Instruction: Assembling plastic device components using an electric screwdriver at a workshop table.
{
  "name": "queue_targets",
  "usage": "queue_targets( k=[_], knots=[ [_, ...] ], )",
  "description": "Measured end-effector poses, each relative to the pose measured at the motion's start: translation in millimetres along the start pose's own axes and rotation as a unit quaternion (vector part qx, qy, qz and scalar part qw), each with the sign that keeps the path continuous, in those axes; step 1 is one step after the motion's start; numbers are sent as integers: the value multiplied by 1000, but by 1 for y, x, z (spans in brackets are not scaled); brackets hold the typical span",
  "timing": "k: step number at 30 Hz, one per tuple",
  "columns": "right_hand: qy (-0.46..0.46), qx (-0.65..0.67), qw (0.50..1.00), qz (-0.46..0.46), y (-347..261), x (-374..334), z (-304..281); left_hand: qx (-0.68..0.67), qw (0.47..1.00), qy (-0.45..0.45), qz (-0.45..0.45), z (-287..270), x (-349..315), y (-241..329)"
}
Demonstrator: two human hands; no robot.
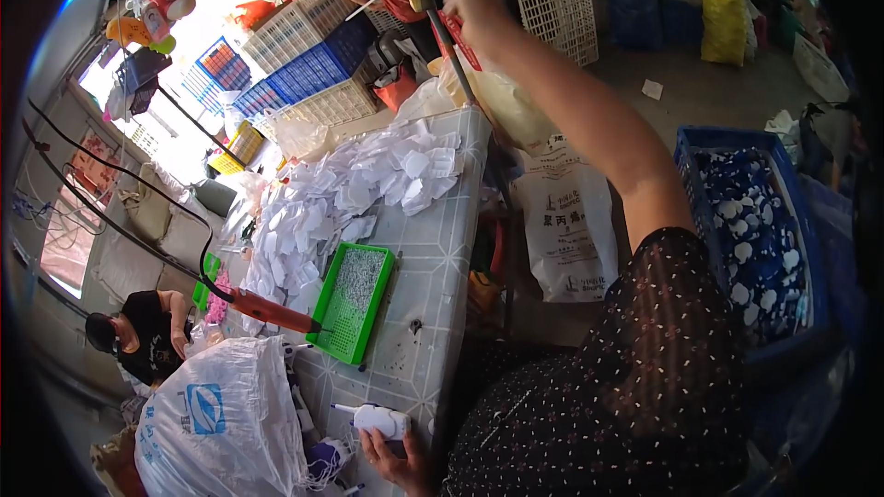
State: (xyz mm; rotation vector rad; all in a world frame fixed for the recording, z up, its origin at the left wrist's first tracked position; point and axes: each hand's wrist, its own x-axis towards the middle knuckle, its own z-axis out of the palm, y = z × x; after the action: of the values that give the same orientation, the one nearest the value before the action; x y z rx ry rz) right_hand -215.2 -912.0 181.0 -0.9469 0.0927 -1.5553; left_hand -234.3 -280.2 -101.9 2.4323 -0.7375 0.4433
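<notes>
At the bottom, my left hand (399,465) holds a white rounded plastic piece (385,421) with a thin pale stem, its fingers along the near side. My right arm reaches far up, and my right hand (476,2) is raised beside a dark pole (440,29) and a black object at the top edge. Its fingers are bent and apart, with nothing visible in them. On the table (419,285), a green tray (376,313) of small pale grains stands before a heap of white pieces (354,184). A tool with a red handle (272,310) hangs from a cable, tip at the tray.
A stuffed white sack (221,419) lies at the near left, with a person in black (152,336) beyond it. Blue and white crates (304,60) are stacked at the back. On the right stand a printed white bag (566,230) and a blue crate (686,152) of pieces.
</notes>
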Motion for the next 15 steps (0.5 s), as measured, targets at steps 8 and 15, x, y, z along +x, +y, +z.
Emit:
queue_targets(
  k=[8, 15],
  knots=[
    [-180, 108, 937, 281, 33, -104, 39, 6, 999, 35, 21, 24, -14, -33],
    [-391, 6, 909, 144, 97, -152, 69, 7, 999, 32, -7, 23, -2, -32]
  ],
)
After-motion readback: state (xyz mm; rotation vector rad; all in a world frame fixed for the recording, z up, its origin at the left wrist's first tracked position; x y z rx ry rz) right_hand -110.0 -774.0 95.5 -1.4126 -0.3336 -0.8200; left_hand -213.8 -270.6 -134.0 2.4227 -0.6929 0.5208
